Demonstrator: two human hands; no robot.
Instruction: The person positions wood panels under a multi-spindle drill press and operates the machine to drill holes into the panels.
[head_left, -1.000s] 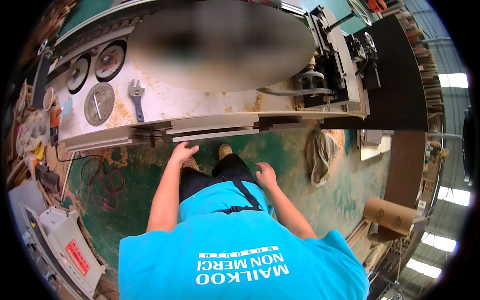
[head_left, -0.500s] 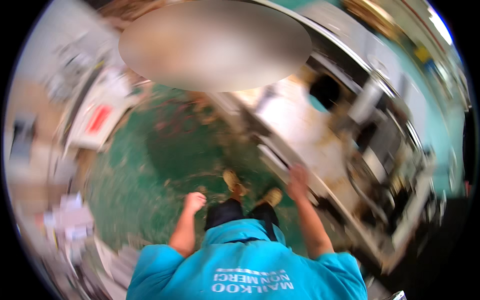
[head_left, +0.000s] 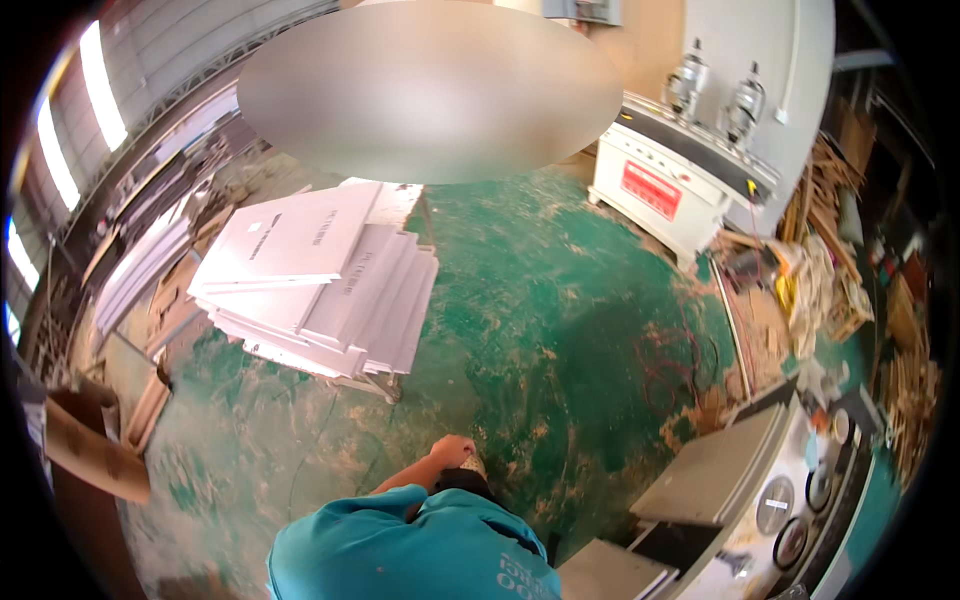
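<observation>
My left hand hangs low in front of my turquoise shirt, above my foot. Its fingers are curled in, and nothing shows in them. No part of my right hand is visible. Ahead and to the left, the nearest large thing is a stack of pale boards in white-pink wrapping, piled unevenly on a low wheeled cart. My hand is well apart from it.
A white machine with a red panel stands at the back right. Beside it lie scrap wood and a reddish hose on the green floor. A machine cabinet is close at right; a cardboard roll lies at left.
My view has swung left and up, from the machine at right toward the board stack. My right hand has left the picture. My left hand now shows in front of my body.
</observation>
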